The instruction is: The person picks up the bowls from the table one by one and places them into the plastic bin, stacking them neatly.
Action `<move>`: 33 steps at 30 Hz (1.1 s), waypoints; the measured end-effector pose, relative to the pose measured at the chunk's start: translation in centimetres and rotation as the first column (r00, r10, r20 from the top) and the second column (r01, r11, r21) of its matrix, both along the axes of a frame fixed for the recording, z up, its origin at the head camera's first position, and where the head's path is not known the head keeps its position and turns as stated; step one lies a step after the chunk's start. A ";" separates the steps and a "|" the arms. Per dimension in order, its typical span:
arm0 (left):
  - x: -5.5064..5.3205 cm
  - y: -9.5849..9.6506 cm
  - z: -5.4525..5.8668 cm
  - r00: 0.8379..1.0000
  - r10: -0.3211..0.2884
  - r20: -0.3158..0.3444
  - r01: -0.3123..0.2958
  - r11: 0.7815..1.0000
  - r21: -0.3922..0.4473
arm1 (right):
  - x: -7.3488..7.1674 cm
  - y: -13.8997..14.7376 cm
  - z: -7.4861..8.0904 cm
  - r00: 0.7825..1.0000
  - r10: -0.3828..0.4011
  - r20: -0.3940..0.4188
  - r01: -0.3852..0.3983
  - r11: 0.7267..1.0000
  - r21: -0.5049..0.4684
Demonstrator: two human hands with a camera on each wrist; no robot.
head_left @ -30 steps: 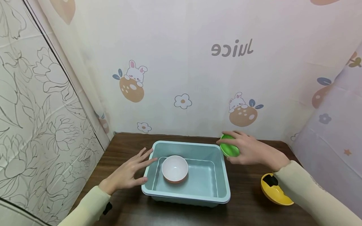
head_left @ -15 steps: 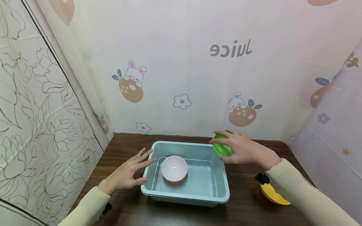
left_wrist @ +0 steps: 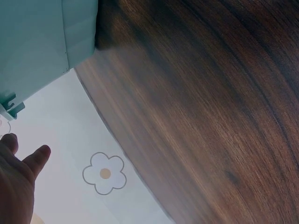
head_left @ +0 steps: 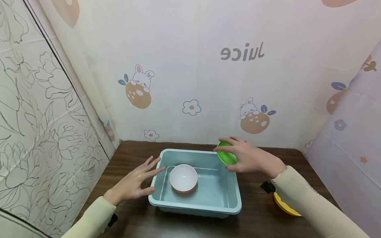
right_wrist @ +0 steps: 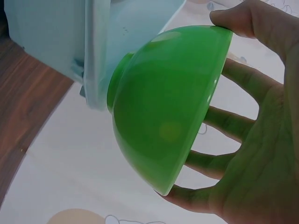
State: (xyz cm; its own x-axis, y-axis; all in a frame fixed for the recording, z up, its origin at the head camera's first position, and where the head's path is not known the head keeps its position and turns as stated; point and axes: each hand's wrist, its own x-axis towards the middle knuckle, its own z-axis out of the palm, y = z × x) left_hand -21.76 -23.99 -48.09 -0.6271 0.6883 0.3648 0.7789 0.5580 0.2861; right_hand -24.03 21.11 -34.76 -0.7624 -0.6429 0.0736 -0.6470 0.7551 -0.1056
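Note:
My right hand grips a green bowl by its rim, thumb on one side and fingers on the other. The bowl is tilted on its side over the right back part of a pale blue plastic tub. The right wrist view shows the outside and foot of the green bowl close to the tub's rim. Inside the tub, left of centre, sits a bowl with a white inside and an orange-brown outside. With fingers spread, my left hand is at the tub's left rim; whether it touches is unclear.
A yellow bowl stands on the dark wooden table to the right, partly hidden by my right sleeve. Behind the table hangs a printed curtain. A flower-patterned panel runs along the left side.
My right hand has carried the green bowl leftward, from the tub's right edge to over its inside. My sleeve now covers more of the yellow bowl. The left hand has stayed in place.

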 end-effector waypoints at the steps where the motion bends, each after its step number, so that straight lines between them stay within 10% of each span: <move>1: 0.0 0.0 0.0 1.000 0.000 0.004 0.000 1.000 -0.001 | 0.0 -0.1 0.0 1.000 0.002 0.001 -0.002 1.000 -0.003; 33: 0.1 0.0 0.2 1.000 0.007 0.014 -0.007 1.000 -0.010 | -0.1 -4.9 -0.4 0.989 0.132 0.061 -0.132 0.991 -0.007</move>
State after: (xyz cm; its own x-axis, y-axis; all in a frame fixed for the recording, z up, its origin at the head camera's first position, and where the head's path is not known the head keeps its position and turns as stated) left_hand -21.69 -24.00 -47.89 -0.6367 0.6875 0.3494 0.7711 0.5662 0.2911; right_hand -24.09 16.26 -35.18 -0.6741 -0.7380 0.0315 -0.7331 0.6632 -0.1507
